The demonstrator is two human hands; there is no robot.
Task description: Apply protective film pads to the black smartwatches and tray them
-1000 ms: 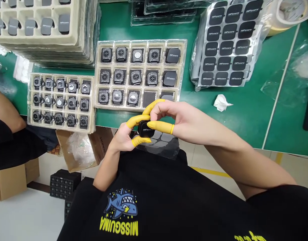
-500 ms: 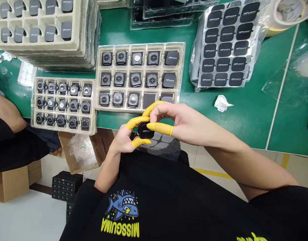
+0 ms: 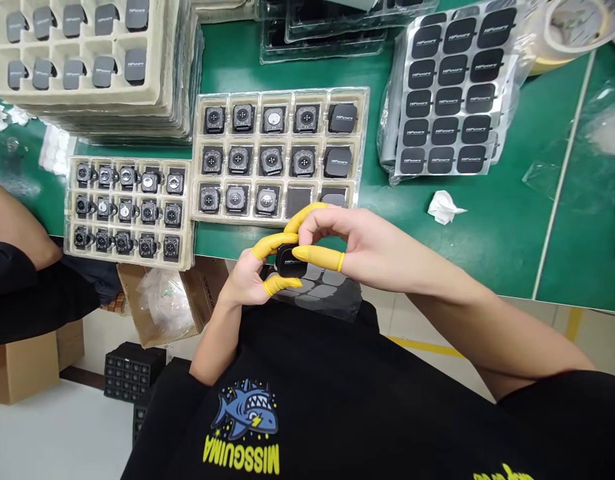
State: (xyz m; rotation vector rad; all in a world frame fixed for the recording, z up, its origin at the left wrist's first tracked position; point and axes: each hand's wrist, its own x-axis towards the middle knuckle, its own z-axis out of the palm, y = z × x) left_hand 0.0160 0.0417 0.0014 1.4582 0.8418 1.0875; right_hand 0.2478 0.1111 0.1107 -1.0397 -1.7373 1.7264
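Observation:
A black square smartwatch [image 3: 289, 265] with HiFuture lettering on its face is held between both hands, near the table's front edge. My left hand [image 3: 247, 272] grips it at the sides, yellow finger cots on the thumb and finger. My right hand [image 3: 355, 243], also in yellow cots, is closed at the watch's upper right, its thumb lying over the face; the fingertips behind are hidden. Just beyond lies a tray [image 3: 355, 193] of watches, most showing their round sensor backs, the right column showing HiFuture faces. One cell [image 3: 299, 200] in its front row holds no watch.
A second watch tray [image 3: 187, 257] lies to the left, before a tall tray stack [image 3: 175, 113]. Sheets of HiFuture labels [image 3: 445, 130], crumpled paper [image 3: 444, 207] and tape rolls [image 3: 570, 30] are on the right. A co-worker's arm [image 3: 17, 223] rests at far left.
The view has shifted very slightly. Both hands keep the same hold on the watch. At far left, the co-worker's arm has moved a little to the right.

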